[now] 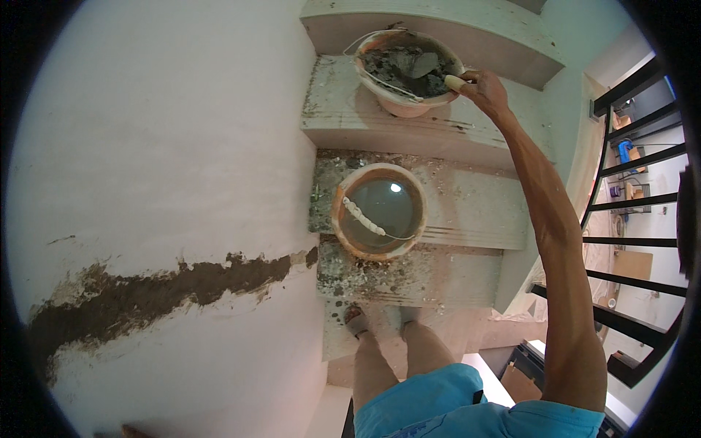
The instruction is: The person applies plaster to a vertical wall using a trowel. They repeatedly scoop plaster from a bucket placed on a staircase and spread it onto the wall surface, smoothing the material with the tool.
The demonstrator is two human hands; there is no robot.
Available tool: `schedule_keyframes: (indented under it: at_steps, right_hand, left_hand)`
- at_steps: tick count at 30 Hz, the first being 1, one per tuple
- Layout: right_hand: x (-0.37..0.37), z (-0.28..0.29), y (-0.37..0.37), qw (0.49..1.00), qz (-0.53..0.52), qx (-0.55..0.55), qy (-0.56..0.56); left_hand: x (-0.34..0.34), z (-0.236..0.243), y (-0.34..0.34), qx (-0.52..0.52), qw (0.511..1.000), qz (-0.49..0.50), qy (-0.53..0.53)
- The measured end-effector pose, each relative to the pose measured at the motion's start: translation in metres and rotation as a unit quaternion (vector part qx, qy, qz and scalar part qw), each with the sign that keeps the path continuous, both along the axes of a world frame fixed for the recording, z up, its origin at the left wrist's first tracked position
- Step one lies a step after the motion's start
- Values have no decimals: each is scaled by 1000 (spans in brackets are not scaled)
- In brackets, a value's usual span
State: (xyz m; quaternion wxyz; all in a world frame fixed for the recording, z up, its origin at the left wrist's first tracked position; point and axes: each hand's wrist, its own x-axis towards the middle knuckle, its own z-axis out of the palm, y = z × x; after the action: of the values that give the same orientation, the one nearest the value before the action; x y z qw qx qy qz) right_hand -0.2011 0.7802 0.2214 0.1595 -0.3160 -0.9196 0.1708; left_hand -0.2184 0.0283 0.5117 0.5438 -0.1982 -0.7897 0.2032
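Fingers (pixel 471 76) of the one hand I had in view, the right hand (pixel 488 93), were curled in at the rim of the upper bucket (pixel 409 109), next to a smooth, pale yellow piece (pixel 454 83); from my feed I could not tell whether they gripped it or the rim. I counted two buckets, both round and pale. The upper one stood on a higher step and held dark grey, lumpy mortar (pixel 394 57) with one flat, lighter grey piece (pixel 423 65) in it; its thin wire handle hung across the near side. The lower bucket (pixel 338 217), stained orange-brown around the rim, held cloudy grey liquid (pixel 380 193), and the whitish, knobbly grip (pixel 363 217) of its handle lay across the opening. Gritty crumbs and dark splashes speckled the pale, grooved steps (pixel 467 212) around it. On the left, one rough, dark brown band (pixel 161 296) with ragged edges ran over the smooth white wall (pixel 161 146). Black rails (pixel 631 241) stood on the right. The right arm (pixel 540 197) reached long and forward from the lower right, bent slightly at the elbow, with the wrist angled left toward the mortar.
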Motion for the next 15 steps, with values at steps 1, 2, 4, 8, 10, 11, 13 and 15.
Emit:
schedule_keyframes:
  at_steps: [1,2,4,8,10,11,13,15]
  right_hand:
    - [3,0,-1,999,-3,-26,19]
    - [8,0,-2,998,-7,-52,38]
    - [15,2,-10,991,-15,-110,80]
    - [35,23,-41,961,-23,-237,144]
    - [46,30,-63,948,-13,-275,159]
    - [52,31,-77,945,-3,-284,164]
    - [66,32,-109,939,31,-298,170]
    - [82,36,-148,932,81,-310,168]
  left_hand:
    - [0,1,0,-3,1000,-2,-2]
    - [0,1,0,-5,1000,-3,-3]
    - [0,0,-3,-9,1000,0,-2]
    - [0,-2,-7,-14,1000,7,-11]
    - [-2,-4,-4,-12,1000,7,-11]
    - [-3,-6,-1,-12,1000,11,-3]
    - [-2,-4,-4,-12,1000,4,20]
    - [-1,7,-20,-19,998,-14,49]
